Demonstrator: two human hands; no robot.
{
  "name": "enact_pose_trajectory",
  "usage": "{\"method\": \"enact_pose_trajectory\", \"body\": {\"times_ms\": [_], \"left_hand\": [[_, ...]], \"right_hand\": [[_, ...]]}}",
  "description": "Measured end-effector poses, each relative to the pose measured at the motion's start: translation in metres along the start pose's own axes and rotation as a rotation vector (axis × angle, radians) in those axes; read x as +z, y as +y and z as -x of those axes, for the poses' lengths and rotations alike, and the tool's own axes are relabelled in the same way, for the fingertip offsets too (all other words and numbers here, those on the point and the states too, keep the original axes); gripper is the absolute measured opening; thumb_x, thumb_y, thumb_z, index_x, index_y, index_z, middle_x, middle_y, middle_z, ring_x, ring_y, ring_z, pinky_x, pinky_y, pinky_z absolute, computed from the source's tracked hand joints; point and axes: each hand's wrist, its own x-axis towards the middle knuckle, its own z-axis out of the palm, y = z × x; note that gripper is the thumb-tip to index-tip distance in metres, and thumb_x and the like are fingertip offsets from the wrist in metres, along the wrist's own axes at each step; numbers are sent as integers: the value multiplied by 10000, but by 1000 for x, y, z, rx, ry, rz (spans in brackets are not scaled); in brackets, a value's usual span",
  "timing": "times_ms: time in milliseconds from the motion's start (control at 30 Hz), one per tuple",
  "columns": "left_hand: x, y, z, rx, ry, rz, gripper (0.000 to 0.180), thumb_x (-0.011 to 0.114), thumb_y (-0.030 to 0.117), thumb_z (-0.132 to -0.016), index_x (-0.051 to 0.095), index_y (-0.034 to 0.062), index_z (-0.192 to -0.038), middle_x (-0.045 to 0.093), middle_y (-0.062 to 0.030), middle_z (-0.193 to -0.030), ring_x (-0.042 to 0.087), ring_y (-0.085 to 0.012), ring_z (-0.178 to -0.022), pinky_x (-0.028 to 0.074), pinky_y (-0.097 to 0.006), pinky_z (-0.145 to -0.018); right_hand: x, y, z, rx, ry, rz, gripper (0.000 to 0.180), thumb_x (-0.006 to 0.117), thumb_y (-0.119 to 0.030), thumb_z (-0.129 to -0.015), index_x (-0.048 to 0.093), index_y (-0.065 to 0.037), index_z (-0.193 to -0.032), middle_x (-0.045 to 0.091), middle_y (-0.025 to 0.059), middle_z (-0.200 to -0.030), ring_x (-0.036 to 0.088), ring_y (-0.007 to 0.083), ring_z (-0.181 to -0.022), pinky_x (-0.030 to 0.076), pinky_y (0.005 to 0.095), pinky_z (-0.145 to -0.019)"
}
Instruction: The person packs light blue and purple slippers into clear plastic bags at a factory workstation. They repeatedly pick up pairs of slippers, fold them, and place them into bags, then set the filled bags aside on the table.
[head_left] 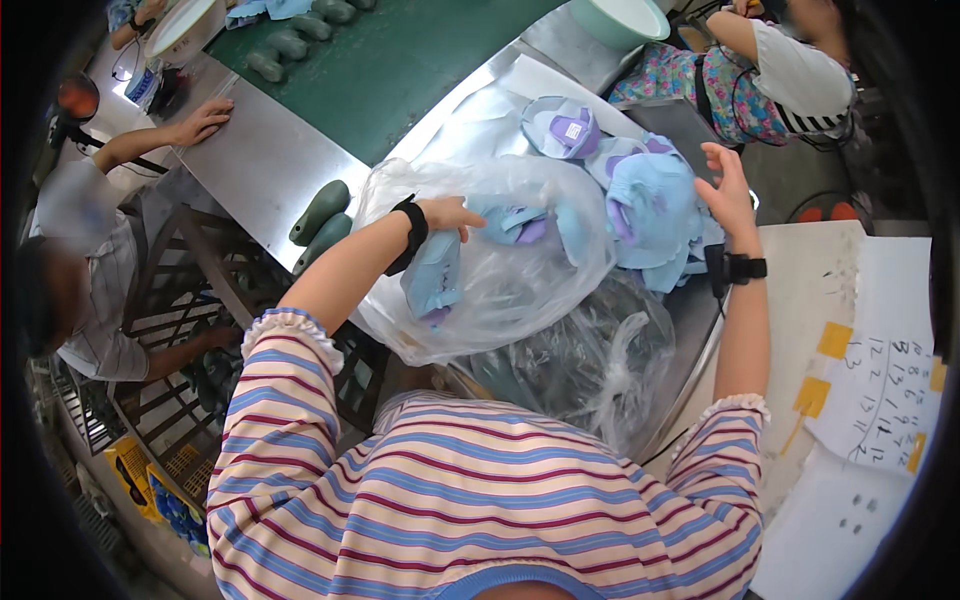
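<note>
My left hand [450,216] hovers over a large clear plastic bag [560,310], index finger stretched out and thumb apart. Light blue pieces with purple lining, which look like shoe uppers, lie in the bag; one upper [432,272] is just below that hand. Whether the hand touches it is hard to see. To the right, my right hand [728,190] is open, fingers spread, beside a heap of similar uppers [650,205]. Another upper [560,128] lies at the heap's far end. Both wrists wear black bands.
Dark green shoe lasts [322,212] lie on the metal table edge, with several more on the green belt [330,95]. A second bag with dark contents [570,365] sits close to me. Co-workers are at left and far right. Handwritten paper [880,370] is taped at right.
</note>
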Motion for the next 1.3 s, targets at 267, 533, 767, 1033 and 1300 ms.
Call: {"method": "enact_pose_trajectory", "body": {"times_ms": [267, 533, 767, 1033, 1300], "left_hand": [[28, -34, -73, 5, 165, 62, 552, 648, 530, -701, 644, 0, -854, 627, -83, -673, 580, -168, -627, 443, -309, -588], [59, 21, 20, 456, 285, -551, 395, 656, 295, -646, 594, -59, -810, 590, -242, -678, 594, -335, -593, 464, -381, -590], [43, 31, 107, 649, 312, -463, 392, 705, 267, -698, 546, 4, -940, 601, -134, -605, 583, -277, -545, 442, -351, -542], [49, 9, 64, 572, 309, -490, 477, 664, 239, -708, 514, 24, -1106, 580, -112, -587, 567, -238, -540, 425, -329, -525], [35, 58, 75, 586, 404, -366, 532, 573, 119, -710, 465, 76, -1229, 561, -112, -568, 537, -203, -519, 411, -326, -512]], "right_hand": [[199, -81, 35, -295, -709, -75, 478, 629, -245, -746, 516, -12, -1147, 572, 183, -1100, 543, 288, -1025, 416, 352, -889], [217, -55, 3, -243, -843, -204, 690, 769, -282, -567, 506, -20, -1149, 559, 191, -1091, 528, 312, -1022, 417, 354, -880], [107, -97, 19, -132, -865, -669, 464, 736, -173, -654, 579, -10, -1059, 621, 115, -1021, 571, 182, -929, 434, 300, -822], [5, -10, 7, 292, 163, 595, 470, 710, -174, -690, 495, -60, -1092, 582, 144, -1033, 585, 207, -854, 477, 323, -697], [170, -96, 79, -712, -391, 600, 195, 576, -208, -737, 680, -157, -893, 592, 103, -1072, 481, 301, -1097, 404, 415, -828]]}}
